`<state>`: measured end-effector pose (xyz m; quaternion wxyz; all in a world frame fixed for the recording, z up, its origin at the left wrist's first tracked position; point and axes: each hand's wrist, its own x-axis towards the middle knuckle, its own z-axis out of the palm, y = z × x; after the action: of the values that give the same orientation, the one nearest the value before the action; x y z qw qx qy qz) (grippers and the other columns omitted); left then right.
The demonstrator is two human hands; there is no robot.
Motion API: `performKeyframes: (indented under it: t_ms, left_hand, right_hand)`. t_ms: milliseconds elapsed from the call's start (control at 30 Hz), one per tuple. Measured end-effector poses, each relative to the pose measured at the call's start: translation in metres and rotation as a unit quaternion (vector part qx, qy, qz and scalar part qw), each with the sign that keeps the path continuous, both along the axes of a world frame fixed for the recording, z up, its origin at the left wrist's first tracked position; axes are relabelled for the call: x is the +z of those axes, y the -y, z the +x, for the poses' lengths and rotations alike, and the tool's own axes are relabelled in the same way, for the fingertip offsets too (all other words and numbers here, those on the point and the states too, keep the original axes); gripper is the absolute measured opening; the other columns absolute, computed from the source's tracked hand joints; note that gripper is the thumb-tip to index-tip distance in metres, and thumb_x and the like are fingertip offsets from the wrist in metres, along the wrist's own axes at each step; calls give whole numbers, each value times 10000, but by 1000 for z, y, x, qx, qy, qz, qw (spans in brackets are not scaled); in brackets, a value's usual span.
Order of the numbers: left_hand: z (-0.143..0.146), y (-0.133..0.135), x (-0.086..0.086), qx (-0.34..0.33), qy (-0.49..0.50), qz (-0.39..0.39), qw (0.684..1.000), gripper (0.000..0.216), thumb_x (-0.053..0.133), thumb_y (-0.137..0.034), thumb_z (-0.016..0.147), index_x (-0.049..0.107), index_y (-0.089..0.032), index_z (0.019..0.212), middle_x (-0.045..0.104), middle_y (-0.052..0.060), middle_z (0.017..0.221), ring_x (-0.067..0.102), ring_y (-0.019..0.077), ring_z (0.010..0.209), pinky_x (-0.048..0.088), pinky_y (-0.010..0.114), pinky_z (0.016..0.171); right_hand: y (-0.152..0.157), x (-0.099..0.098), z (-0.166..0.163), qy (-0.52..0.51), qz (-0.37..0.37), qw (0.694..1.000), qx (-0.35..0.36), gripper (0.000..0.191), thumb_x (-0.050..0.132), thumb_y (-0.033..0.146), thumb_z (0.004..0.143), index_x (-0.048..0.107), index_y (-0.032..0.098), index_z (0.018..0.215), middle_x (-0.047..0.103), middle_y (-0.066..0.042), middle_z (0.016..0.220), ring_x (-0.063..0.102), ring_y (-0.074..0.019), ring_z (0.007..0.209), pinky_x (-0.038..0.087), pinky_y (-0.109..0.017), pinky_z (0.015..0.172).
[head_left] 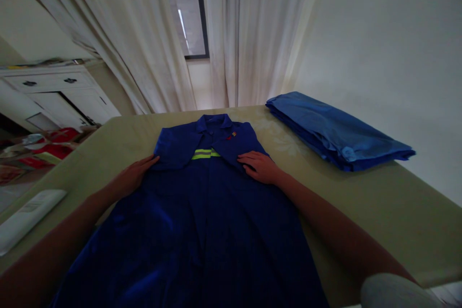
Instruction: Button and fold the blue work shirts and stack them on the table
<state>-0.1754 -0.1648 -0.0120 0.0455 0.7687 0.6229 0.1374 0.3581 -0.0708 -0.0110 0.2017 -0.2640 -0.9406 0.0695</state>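
A dark blue work garment (216, 211) lies spread front side up on the table, its collar (214, 122) at the far end. Both sleeves look folded inward across the chest. Between them shows a yellow-green and silver reflective band (205, 154). A small red and yellow emblem (231, 135) sits on the chest. At the garment's left edge, my left hand (139, 173) rests with fingers stretched out against the cloth. My right hand (260, 166) lies on the right side of the cloth, fingers extended and slightly bent. Neither hand visibly grips anything.
A folded stack of blue cloth (332, 127) lies at the table's right, near the wall. A white packet (29, 216) is at the left edge of the table (122, 139). Curtains (249, 33) hang behind. A white cabinet (61, 86) and red items (61, 137) stand left.
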Motion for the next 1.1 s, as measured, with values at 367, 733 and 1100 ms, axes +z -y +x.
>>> performKeyframes:
  t_ms: [367,733,1100]
  left_hand:
    - [7,-14,24,11,-94,-57,994,412,518,-204,723,729,-236,1076,703,107,1048,694,311,1034,542,464,998]
    - [103,-23,35,-60,-68,-20,996,367,526,-222,823,727,-266,1126,692,90,1161,650,305,1160,490,457,1091]
    - [110,-29,56,-67,70,-244,965,452,642,-678,850,733,-261,1000,723,15,859,683,218,799,537,305,725]
  right_hand:
    - [1,2,-1,-1,0,1000,2,392,504,244,1031,718,204,1358,704,-118,1417,657,-273,1308,491,-520,1159]
    - [2,5,2,15,-12,999,37,708,726,667,920,640,224,1466,654,-135,1484,621,-327,1348,476,-517,1143]
    - [3,6,1,8,-23,999,24,555,670,581,991,681,221,1413,673,-127,1460,629,-312,1334,478,-511,1122]
